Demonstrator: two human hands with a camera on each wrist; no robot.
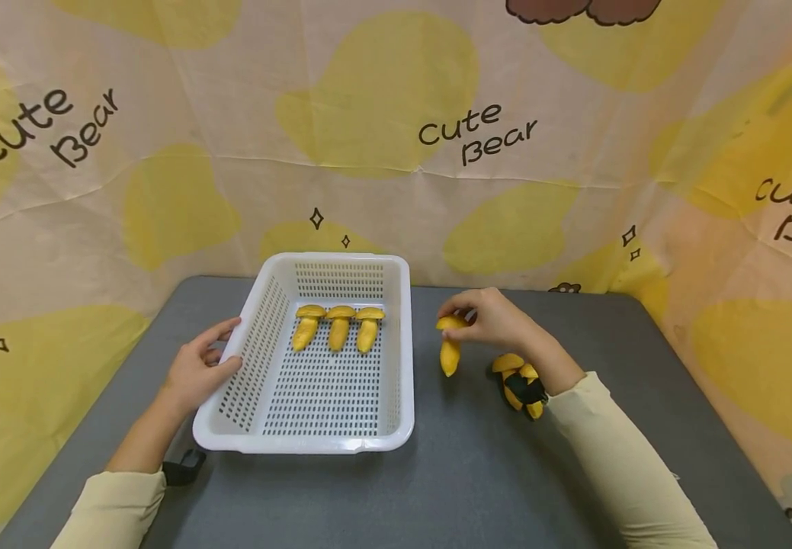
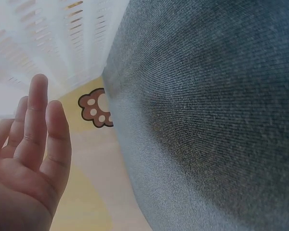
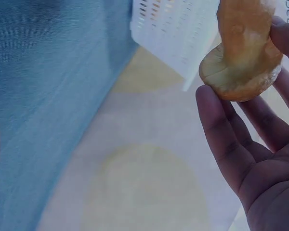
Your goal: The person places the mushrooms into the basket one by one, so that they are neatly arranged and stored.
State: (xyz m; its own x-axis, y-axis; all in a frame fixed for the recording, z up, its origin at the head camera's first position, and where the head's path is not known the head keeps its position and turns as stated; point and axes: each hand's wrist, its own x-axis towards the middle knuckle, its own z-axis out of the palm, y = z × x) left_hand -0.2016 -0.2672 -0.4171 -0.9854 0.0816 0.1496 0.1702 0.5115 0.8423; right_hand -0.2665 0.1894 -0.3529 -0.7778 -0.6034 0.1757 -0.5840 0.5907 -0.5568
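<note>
Head view: the right hand (image 1: 497, 318) pinched a yellow mushroom (image 1: 450, 357) right of the white basket (image 1: 306, 443); the left hand (image 1: 195, 371), fingers extended, lay at its left rim.

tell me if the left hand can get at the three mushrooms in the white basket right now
Likely yes: the left hand is at the white basket, whose open top leaves the three mushrooms uncovered, though it would have to reach over the side wall.
</note>
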